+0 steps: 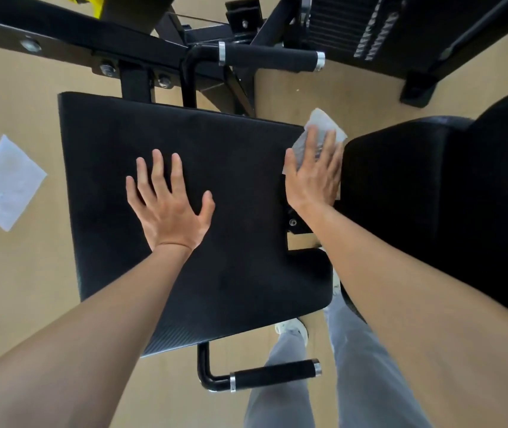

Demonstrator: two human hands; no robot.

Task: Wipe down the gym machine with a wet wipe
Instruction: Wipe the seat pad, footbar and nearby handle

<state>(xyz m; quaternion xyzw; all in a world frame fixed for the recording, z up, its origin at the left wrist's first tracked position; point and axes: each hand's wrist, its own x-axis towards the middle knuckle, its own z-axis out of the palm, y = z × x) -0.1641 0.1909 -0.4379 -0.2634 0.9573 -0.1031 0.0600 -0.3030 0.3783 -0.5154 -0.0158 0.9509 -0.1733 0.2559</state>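
Tan floor [15, 288] (white sheet [5, 182]); left grip [171, 208] splayed on black pad [215, 143], right grip [316, 177] flat on wet wipe [320, 125]

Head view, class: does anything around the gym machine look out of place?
Yes: a white sheet lies loose on the floor, left of the black pad, away from the wipe under the right hand. It looks dropped.

A smooth tan floor [15, 288], evenly lit, has a white square sheet [5, 182] lying at left.
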